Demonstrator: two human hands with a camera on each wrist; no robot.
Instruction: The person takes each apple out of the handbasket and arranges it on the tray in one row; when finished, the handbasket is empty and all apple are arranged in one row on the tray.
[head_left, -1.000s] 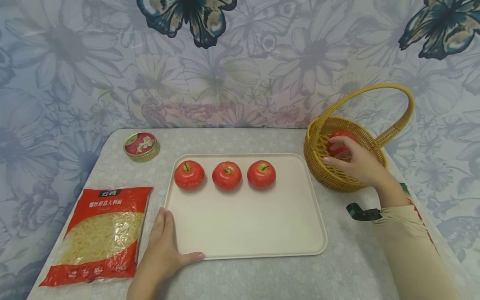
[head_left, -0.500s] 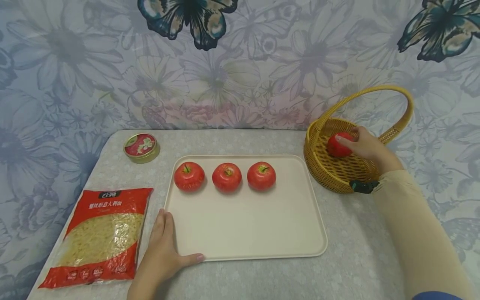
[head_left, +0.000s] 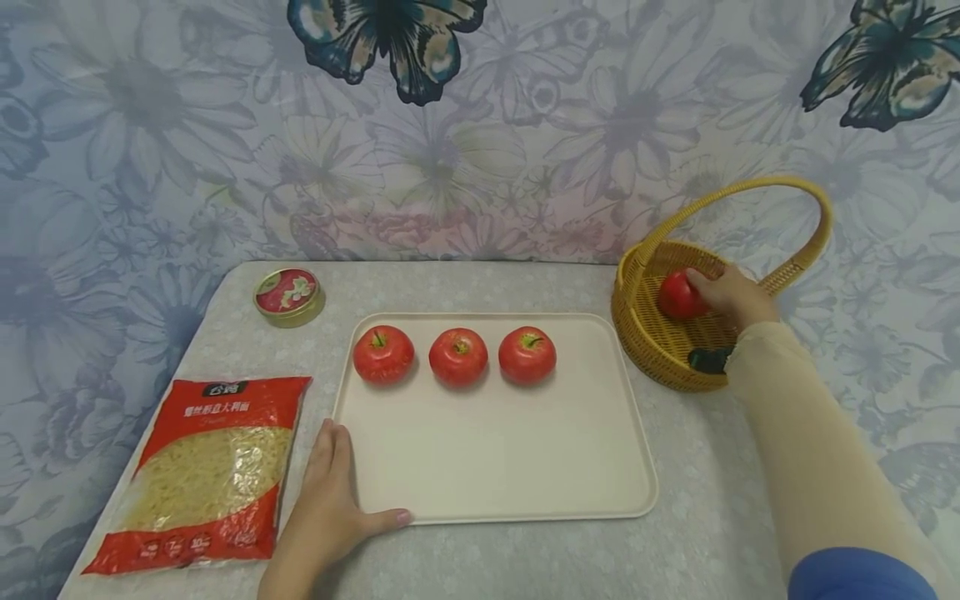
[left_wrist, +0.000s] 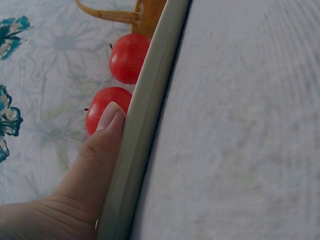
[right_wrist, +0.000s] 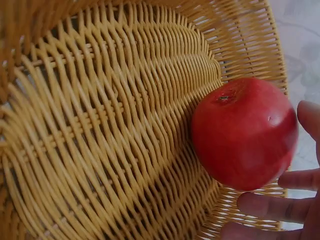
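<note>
In the head view my left hand (head_left: 326,508) rests at the tray's lower left corner. Its thumb lies along the front rim of the cream tray (head_left: 495,442), with the fingers along the left side. Three red apples, a left one (head_left: 383,355), a middle one (head_left: 458,357) and a right one (head_left: 527,355), sit in a row on the tray. My right hand (head_left: 735,296) is inside the wicker basket (head_left: 652,350), beside another red apple (right_wrist: 245,132). In the right wrist view the thumb and fairly straight fingers spread around that apple's side; the thumb tip looks slightly apart from it.
A red bag of pasta (head_left: 206,475) lies left of the tray. A round tin (head_left: 289,297) stands at the table's back left. The basket's tall handle (head_left: 813,217) arches up at the right, near the flowered wall covering (head_left: 480,167).
My right hand has gone deeper into the basket and round to the apple's right side. The basket apple has hardly moved. My left hand stays at the tray's corner.
</note>
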